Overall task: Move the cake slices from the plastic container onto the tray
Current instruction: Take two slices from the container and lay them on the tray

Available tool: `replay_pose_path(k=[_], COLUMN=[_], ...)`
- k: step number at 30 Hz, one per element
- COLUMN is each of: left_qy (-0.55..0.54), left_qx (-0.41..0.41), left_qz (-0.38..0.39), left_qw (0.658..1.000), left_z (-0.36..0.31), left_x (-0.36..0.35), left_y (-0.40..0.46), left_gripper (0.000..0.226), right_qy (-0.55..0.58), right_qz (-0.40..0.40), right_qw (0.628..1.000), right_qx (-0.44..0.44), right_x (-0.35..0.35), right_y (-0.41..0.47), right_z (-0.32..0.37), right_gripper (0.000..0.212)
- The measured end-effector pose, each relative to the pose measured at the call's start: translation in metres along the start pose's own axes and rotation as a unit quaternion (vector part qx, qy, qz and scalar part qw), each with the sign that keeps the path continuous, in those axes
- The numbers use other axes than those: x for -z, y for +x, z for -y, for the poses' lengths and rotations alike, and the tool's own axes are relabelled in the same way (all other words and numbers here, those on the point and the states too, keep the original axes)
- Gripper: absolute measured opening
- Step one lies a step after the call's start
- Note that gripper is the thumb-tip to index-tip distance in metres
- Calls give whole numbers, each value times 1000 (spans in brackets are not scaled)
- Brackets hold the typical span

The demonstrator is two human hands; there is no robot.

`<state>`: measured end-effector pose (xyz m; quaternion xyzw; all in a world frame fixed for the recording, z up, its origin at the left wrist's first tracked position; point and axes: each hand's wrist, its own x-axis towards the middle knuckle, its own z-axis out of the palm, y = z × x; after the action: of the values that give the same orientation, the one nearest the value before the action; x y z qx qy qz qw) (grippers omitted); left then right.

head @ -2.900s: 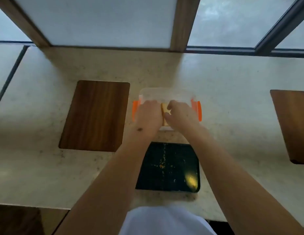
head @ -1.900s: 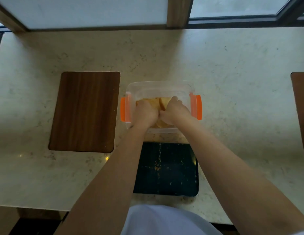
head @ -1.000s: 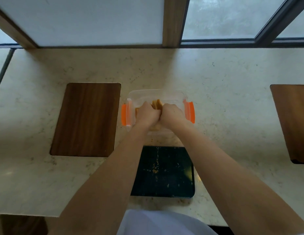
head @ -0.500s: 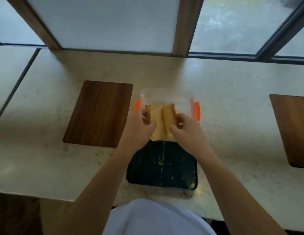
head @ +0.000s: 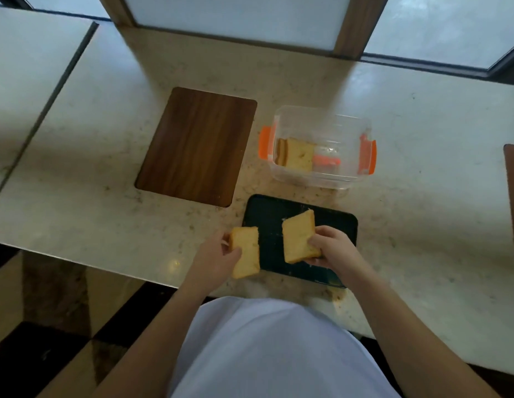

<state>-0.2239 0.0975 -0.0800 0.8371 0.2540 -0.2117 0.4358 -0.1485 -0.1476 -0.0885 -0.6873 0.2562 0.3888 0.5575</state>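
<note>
Left grip: my left hand (head: 214, 258) is closing around one cake slice (head: 245, 252), thumb on its face, holding it at the left edge of the tray (head: 340, 224), half over the surface (head: 422, 139).

Right grip: my right hand (head: 332, 249) is pinching a second slice (head: 297, 236) by its near right corner, keeping it tilted above the middle of the tray.

What has just changed: half a second ago both slices were pressed together just above the container (head: 322, 122); now I am holding them apart and nearer to me, over the tray.

Container: it is sitting just beyond the tray, with more cake (head: 296, 155) remaining at its left end, seemingly two slices standing side by side. The right part is looking empty apart from an orange reflection.

Tray: it is lying dark and bare but for scattered crumbs; I cannot tell whether either slice is touching it yet.

Meaning for the task: I judge the carry to be nearly over, with only the setting down missing. At least one more trip is waiting after that.

Next: I am likely needing to shift the left slice rightward so that it lands fully on the tray.

Risk: the cake is looking soft, so a tight pinch could be crumbling a corner.
</note>
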Motion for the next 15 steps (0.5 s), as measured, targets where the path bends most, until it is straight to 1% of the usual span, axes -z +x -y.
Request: replay_pose_path(k=[3,6,9,11,13,15], left_qy=[10,3,4,5,5,3], left_qx=[-19,-30,-33,-32,-28,-22], left_qz=[-20,-20,-21,-28,-35,-38], left_qw=[1000,999,999,999,999,999], left_z=[-1,-4,-4,-3,-1,2], left_x=[3,9,13,15,17,18], left_y=[1,4,6,7,8,9], left_gripper=[30,34,36,35,35,35], right_qy=[-60,-129,-213,-314,-414,-474], right_qz=[19,59,83,80,68,62], right_qw=[998,990,974,946,906,874], right_qx=[-1,-3,10,31,63,89], right_x=[-9,-18,-31,-40,-48,-56], right_y=[13,23,36,45,53,57], right_z=[8,32,56,69,81,92], right_gripper=[35,27,38,44,46,45])
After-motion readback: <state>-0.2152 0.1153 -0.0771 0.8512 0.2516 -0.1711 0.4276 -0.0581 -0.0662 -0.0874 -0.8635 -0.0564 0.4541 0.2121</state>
